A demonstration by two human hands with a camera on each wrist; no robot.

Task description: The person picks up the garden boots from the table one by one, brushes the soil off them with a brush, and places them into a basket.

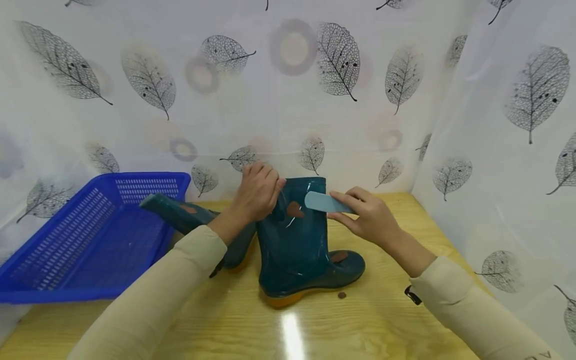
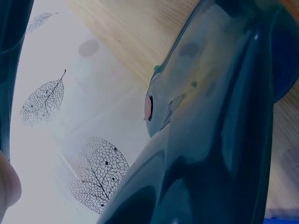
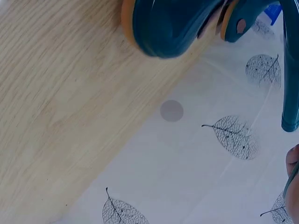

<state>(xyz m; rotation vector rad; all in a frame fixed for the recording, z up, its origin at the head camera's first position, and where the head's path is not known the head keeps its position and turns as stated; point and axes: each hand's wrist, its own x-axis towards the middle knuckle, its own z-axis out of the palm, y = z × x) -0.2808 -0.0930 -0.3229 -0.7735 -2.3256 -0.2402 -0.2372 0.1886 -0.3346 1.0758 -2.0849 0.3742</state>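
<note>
A dark teal rubber boot (image 1: 294, 245) with an orange sole stands on the table, toe pointing right. Brown patches mark its shaft and toe. My left hand (image 1: 258, 192) grips the left side of its top edge. The right hand (image 1: 371, 215) pinches a light-blue flat strip with a rounded end (image 1: 320, 201), which lies in front of the shaft near the brown patch; whether it touches the rubber I cannot tell. A second teal boot (image 1: 193, 215) tilts left behind my left forearm, its top over the basket rim. That boot (image 2: 210, 140) fills much of the left wrist view.
A blue plastic basket (image 1: 101, 250) with slotted sides stands on the left. One small brown piece (image 1: 342, 295) lies on the wooden table (image 1: 373, 320) by the standing boot's sole. Leaf-printed white sheeting (image 1: 279, 115) hangs behind and along the right.
</note>
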